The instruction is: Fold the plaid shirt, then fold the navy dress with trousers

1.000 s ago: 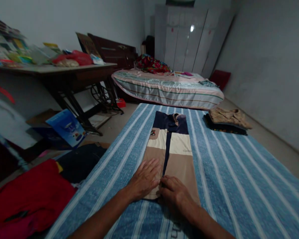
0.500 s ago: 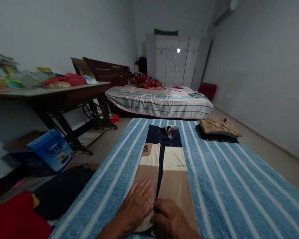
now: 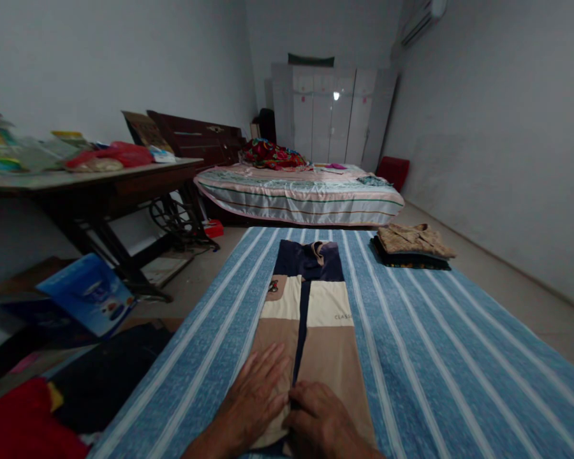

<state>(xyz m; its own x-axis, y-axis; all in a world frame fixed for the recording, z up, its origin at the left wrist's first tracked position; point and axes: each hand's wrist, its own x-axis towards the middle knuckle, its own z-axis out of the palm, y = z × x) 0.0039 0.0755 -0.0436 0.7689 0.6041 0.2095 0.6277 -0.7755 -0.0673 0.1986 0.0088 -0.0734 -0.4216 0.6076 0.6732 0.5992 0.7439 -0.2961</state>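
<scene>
A folded polo shirt point(image 3: 310, 331) in navy, cream and tan lies lengthwise on a blue striped sheet point(image 3: 435, 363), collar at the far end. My left hand point(image 3: 256, 395) rests flat on the shirt's near left half, fingers stretched out. My right hand point(image 3: 323, 421) lies beside it on the near right half, fingers bent and pressed down on the cloth near the centre seam. Both hands touch each other at the shirt's lower edge.
A stack of folded clothes point(image 3: 414, 245) sits at the sheet's far right. Beyond it a bed point(image 3: 301, 194) and white wardrobe point(image 3: 332, 118). At left a cluttered table point(image 3: 100, 182), a blue box point(image 3: 88, 299), and dark and red garments point(image 3: 33, 421) on the floor.
The camera has tilted up, so the hands sit lower in the picture. Both hands stay pressed on the shirt's near end, hardly moved.
</scene>
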